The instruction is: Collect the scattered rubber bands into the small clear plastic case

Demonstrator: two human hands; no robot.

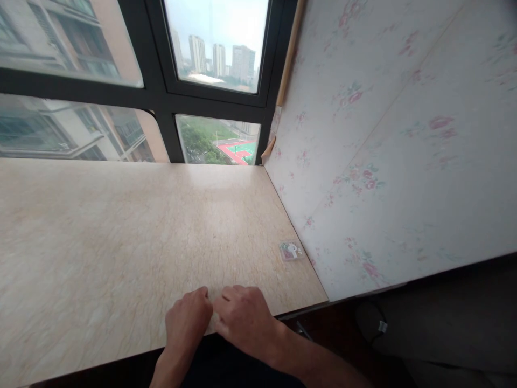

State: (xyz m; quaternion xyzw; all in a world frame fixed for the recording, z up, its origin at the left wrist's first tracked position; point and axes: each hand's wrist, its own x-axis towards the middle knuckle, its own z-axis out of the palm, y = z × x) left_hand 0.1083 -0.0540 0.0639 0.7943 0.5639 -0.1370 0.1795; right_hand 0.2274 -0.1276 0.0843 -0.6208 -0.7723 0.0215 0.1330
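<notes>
The head view is showing the left hand [188, 318] and the right hand [244, 318] curling up close together at the near edge of the pale stone surface [121, 237]. Their fingers are bending in, and the tips are hiding, so I cannot tell if they are holding something tiny. A small clear box [291, 250] is lying flat at about two o'clock from the hands, just beside the flowery wall [363, 140]. No hand is touching it. Its see-through sides are showing bits of pink, green and white, but I cannot tell if its lid is shut. The window [218, 48] is standing at twelve o'clock, past the far edge. As for how far along things are, nothing is showing as finished or half finished, and I cannot tell what is being left to do.
</notes>
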